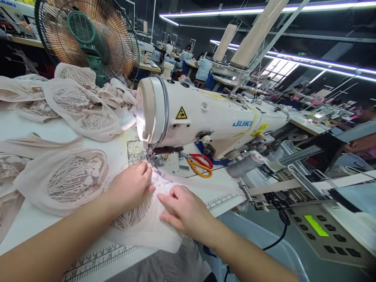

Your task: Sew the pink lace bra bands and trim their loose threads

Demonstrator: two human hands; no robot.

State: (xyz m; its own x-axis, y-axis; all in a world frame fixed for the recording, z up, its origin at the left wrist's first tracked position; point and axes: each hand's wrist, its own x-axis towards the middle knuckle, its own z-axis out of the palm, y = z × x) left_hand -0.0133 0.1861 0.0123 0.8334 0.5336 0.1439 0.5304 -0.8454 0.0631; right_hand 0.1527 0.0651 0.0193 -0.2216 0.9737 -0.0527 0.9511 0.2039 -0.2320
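Under the needle area of a white sewing machine [188, 113] lies the front edge of a pale pink garment with lace panels [132, 217]. My left hand [132, 186] rests on the fabric just before the presser foot, its fingers bent and pressed together on the cloth. To its right, my right hand [183, 211] has its thumb and fingers closed on the garment's right edge. The garment's lace cup [73, 180] spreads to the left on the white table. Scissors with red and orange handles [201, 166] lie behind my hands, by the machine base.
More lace pieces [73, 98] are heaped at the back left, before a large fan [88, 37]. A control panel [323, 231] and metal rollers with a pale band stand at the right. A clear plastic bin [258, 231] sits below the table edge. People sit far behind.
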